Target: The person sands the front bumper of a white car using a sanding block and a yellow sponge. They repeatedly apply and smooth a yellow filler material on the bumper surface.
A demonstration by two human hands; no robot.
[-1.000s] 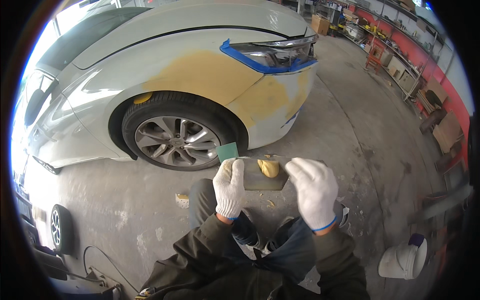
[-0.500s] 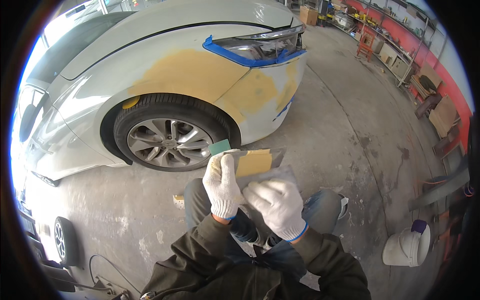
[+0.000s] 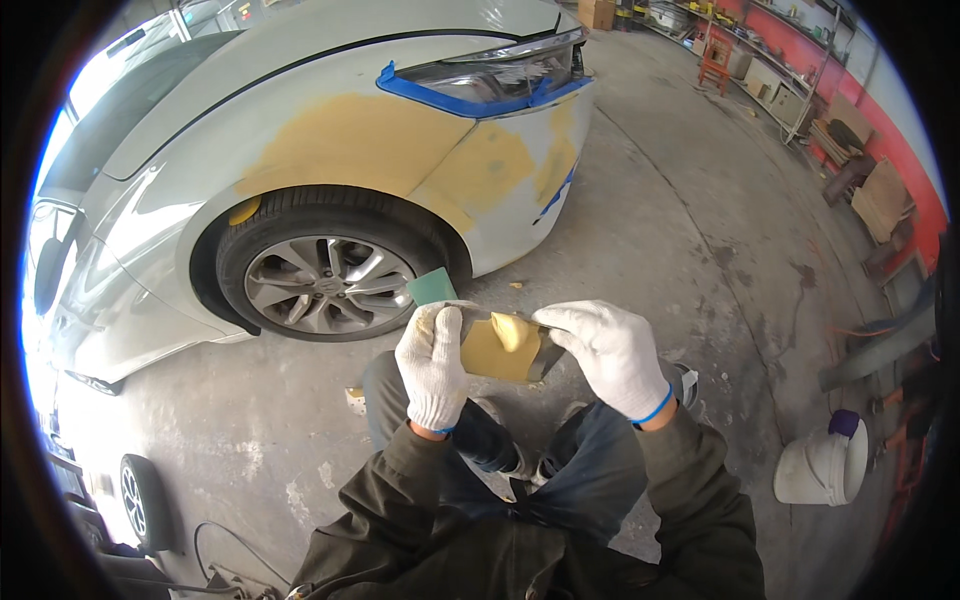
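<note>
My left hand point(image 3: 432, 362), in a white knit glove, is closed around the left edge of a flat board bearing yellow body filler point(image 3: 485, 355). A flat green piece point(image 3: 432, 288) sticks up past its fingertips; whether the same hand grips it is hard to tell. The gloved right hand point(image 3: 608, 350) pinches a thin grey scraper point(image 3: 549, 358) at the board's right side, mostly hidden by the fingers. A thick lump of filler point(image 3: 514, 332) rises just left of those fingertips.
Ahead stands a pale car with a yellow-filled fender point(image 3: 340, 140), a front wheel point(image 3: 330, 285) and blue masking tape point(image 3: 440, 103) around its headlight. At right is a white bucket point(image 3: 815, 468). A loose wheel point(image 3: 143, 500) stands at left, near a cable point(image 3: 235, 540).
My right hand has moved right and up, from low over the board to its right edge. The filler has gone from a flat layer to a raised lump. The view has shifted slightly.
</note>
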